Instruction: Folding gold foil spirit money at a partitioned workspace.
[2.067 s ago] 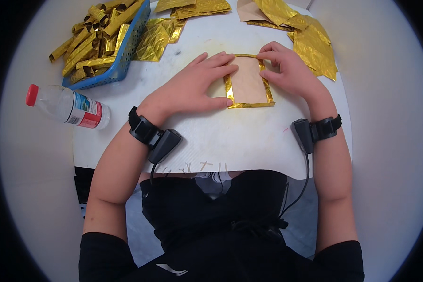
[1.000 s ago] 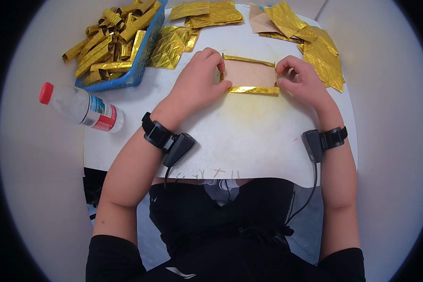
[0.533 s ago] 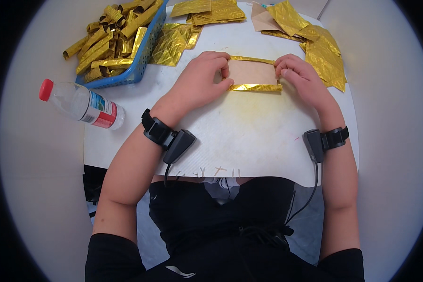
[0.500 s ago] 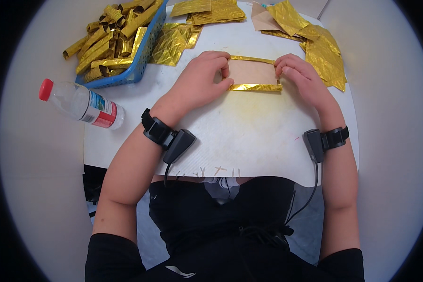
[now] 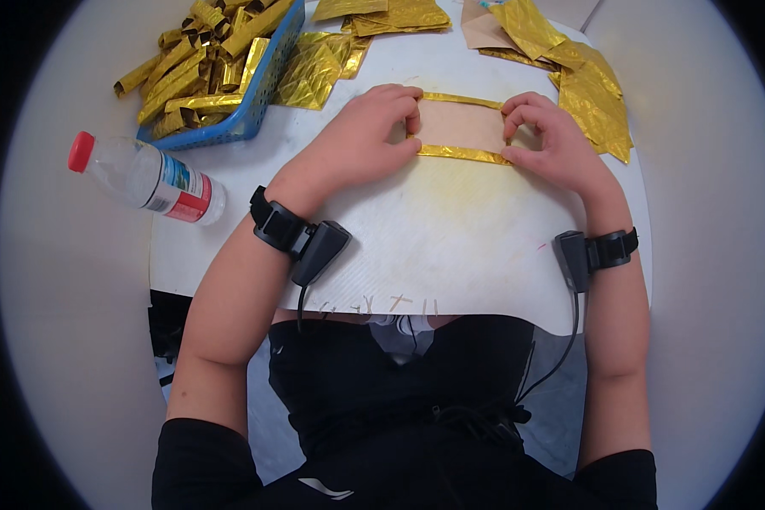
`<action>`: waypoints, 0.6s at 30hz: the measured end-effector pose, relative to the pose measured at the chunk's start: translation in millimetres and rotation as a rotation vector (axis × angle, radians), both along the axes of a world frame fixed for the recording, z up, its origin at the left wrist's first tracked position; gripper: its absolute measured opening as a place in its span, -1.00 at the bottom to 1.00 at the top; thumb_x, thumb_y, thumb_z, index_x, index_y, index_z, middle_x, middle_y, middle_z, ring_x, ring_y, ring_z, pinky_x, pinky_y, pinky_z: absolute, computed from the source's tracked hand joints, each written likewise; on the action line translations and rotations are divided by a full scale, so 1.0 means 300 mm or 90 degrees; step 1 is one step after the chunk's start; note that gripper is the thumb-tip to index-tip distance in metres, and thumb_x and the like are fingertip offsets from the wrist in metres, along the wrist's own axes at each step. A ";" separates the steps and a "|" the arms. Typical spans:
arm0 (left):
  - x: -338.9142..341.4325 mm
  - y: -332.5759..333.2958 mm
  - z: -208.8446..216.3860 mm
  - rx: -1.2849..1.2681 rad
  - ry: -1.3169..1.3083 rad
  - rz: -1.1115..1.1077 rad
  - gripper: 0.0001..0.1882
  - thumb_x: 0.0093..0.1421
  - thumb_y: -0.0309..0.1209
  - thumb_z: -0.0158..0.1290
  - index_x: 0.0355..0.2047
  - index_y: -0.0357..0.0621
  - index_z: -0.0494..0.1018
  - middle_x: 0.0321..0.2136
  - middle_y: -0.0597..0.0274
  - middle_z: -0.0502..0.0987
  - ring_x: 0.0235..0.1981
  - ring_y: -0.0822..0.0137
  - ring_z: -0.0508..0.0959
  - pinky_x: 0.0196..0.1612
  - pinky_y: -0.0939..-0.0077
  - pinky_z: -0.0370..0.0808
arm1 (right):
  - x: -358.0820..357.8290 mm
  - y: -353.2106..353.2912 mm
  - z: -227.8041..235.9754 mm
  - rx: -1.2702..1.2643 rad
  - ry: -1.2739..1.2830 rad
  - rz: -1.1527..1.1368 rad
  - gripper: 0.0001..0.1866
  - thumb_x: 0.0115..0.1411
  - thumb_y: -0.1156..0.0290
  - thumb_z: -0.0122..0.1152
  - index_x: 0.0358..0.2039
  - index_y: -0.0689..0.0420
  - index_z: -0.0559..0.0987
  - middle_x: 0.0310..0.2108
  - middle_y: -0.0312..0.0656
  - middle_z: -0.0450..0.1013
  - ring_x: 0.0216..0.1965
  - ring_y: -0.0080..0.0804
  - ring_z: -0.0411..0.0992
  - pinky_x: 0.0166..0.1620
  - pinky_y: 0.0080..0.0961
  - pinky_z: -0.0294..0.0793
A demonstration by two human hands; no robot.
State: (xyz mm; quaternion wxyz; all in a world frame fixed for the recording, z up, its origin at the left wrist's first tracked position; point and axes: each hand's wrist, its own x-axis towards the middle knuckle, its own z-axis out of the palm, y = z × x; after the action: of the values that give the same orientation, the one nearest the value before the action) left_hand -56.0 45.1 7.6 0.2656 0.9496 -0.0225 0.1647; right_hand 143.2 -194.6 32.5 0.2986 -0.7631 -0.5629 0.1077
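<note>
A sheet of gold foil paper (image 5: 461, 126) lies on the table between my hands, its plain tan side up. Its far and near edges are folded over into narrow gold strips. My left hand (image 5: 378, 127) grips the sheet's left end, thumb at the near strip and fingers at the far one. At the right end, my right hand (image 5: 552, 140) holds it the same way, thumb on the near corner and fingertips on the far corner. Both hands curve round a gap over the sheet's ends.
A blue plastic basket (image 5: 255, 115) heaped with rolled gold paper tubes (image 5: 178, 76) stands at the far left. Near it lies a clear bottle (image 5: 149, 178) with a red cap. Flat gold sheets (image 5: 310, 72) lie beyond my left hand, and another pile (image 5: 586, 98) beyond my right.
My right thumb has moved from near the sheet's far part to its near corner, opening a gap from the fingers. The left hand keeps its grip; the view has shifted slightly.
</note>
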 end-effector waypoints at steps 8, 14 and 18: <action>-0.007 0.024 0.004 -0.035 0.034 -0.031 -0.85 0.21 -0.44 0.18 -0.36 -0.25 0.44 0.28 -0.25 0.49 0.28 -0.16 0.48 0.32 0.18 0.41 | 0.007 -0.005 -0.008 -0.012 -0.010 0.024 -0.79 0.10 0.42 0.45 -0.35 0.16 0.55 0.05 -0.18 0.52 0.18 -0.15 0.43 0.27 -0.28 0.44; -0.005 0.016 0.015 -0.064 0.064 -0.005 -0.83 0.23 -0.43 0.20 -0.36 -0.24 0.44 0.33 -0.25 0.46 0.33 -0.16 0.46 0.36 0.19 0.38 | 0.001 -0.007 -0.021 -0.007 -0.023 0.030 -0.79 0.11 0.43 0.44 -0.34 0.14 0.54 0.04 -0.19 0.49 0.20 -0.14 0.40 0.29 -0.27 0.42; -0.006 0.002 0.039 -0.091 0.101 0.013 -0.83 0.26 -0.42 0.21 -0.30 -0.21 0.43 0.38 -0.25 0.41 0.45 -0.20 0.35 0.42 0.13 0.33 | 0.002 -0.007 -0.012 -0.014 -0.025 0.030 -0.83 0.12 0.43 0.45 -0.34 0.14 0.59 0.07 -0.18 0.50 0.20 -0.14 0.41 0.29 -0.27 0.43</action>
State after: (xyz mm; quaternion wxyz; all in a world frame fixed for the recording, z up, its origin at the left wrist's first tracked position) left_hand -57.7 45.5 19.1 0.3318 0.9385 0.0200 0.0931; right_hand 143.7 -196.5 28.8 0.2760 -0.7548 -0.5856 0.1058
